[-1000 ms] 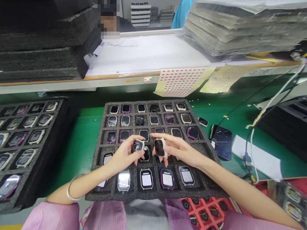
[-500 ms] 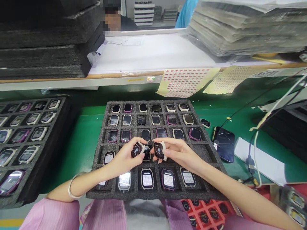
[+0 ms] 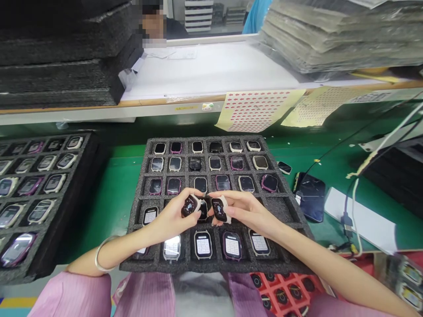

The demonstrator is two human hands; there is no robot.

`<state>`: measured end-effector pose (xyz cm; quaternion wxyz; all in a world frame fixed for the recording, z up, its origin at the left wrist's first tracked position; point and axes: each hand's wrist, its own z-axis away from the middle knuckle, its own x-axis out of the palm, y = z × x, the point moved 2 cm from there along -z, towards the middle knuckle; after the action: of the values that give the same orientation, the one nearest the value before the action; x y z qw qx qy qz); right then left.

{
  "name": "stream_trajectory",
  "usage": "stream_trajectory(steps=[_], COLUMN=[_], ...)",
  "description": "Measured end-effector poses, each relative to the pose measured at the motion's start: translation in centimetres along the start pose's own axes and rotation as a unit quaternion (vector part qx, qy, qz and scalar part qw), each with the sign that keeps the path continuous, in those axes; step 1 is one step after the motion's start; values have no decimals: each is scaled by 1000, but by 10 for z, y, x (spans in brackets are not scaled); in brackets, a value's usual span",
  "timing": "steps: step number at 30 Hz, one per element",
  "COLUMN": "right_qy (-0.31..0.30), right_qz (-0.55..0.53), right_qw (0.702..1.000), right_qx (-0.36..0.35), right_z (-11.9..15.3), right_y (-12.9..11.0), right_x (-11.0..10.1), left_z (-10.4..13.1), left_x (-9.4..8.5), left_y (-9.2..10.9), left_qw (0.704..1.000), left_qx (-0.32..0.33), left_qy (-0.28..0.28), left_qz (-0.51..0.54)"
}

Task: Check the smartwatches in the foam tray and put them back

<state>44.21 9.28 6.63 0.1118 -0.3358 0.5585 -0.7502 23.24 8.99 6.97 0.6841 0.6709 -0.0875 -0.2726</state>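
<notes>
My left hand [image 3: 180,210] is closed around a light-rimmed smartwatch body [image 3: 189,206], its dark screen lit with a small picture. A second pale smartwatch body [image 3: 218,209] with a similar lit screen is pinched in my right hand [image 3: 243,207]. Both are held side by side above the black foam tray [image 3: 134,220]. Between them a dark-faced watch [image 3: 203,210] sits in its slot, partly covered by my left fingers. Around them the tray holds many watch bodies in white, purple and black; several in the near row, such as the purple one [image 3: 232,245], show white screens.
Another foam tray of watches [image 3: 82,167] lies at the left. To the right are a phone [image 3: 312,198], a white sheet [image 3: 361,220] and loose cables [image 3: 355,193]. A red tray [image 3: 274,286] is below. Foam stacks [image 3: 66,83] stand on the shelf, with a person behind.
Both hands keep their watches in nearly the same place. The right-hand watch is turned very slightly, and the camera view has shifted a little.
</notes>
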Motion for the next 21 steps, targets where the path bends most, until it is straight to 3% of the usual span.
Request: stream_trajectory(steps=[21], right_qy=[27], right_qz=[34], right_qw=[999], right_qx=[-5], right_z=[2], right_y=[-4], right_x=[2], left_z=[2], left_x=[-2], left_y=[1], left_qw=[1000], left_qx=[-13], left_qy=[12], left_qz=[17])
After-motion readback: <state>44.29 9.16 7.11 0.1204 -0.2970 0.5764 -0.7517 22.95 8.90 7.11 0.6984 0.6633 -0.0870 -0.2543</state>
